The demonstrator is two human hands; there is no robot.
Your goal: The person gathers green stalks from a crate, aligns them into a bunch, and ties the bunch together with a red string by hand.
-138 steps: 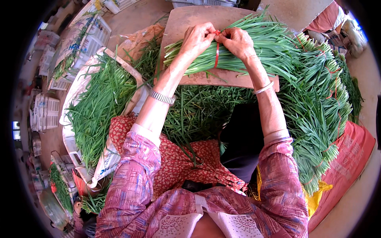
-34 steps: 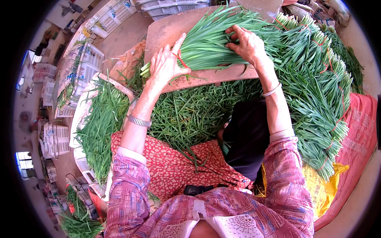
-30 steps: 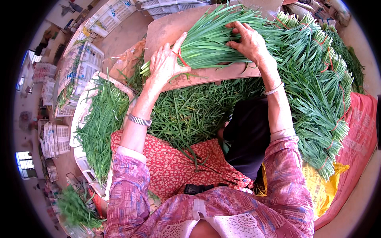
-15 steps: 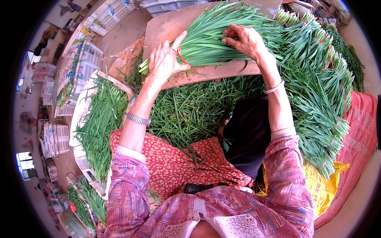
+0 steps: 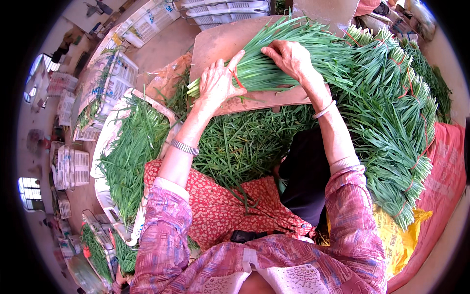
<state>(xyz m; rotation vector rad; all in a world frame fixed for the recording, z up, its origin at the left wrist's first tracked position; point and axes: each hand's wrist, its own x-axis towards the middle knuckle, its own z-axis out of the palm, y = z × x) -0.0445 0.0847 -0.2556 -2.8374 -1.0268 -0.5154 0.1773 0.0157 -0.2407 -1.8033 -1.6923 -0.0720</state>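
A thick bunch of green garlic chives (image 5: 264, 68) lies across a board (image 5: 210, 41), pale stem ends to the left and leaves to the right. My left hand (image 5: 219, 83) presses over the bunch close to its stem ends, fingers and thumb wrapped around it. A red tie (image 5: 237, 77) shows beside that hand, round the stems. Over the leaves, my right hand (image 5: 290, 60) is closed with curled fingers, thumb and forefinger together. Anything pinched between those fingertips is too small to make out.
Tied chive bunches (image 5: 382, 112) are piled high at the right, above a yellow bag (image 5: 396, 240) and a red sack (image 5: 448, 171). Loose chives (image 5: 132, 152) fill a white crate on the left. Cut leaves (image 5: 240, 142) cover the space below the board. White crates (image 5: 230, 12) stand behind.
My right hand has moved left along the leaves, closer to my left hand, and its fingers have curled in more. My left hand stays on the bunch. The whole view has shifted slightly.
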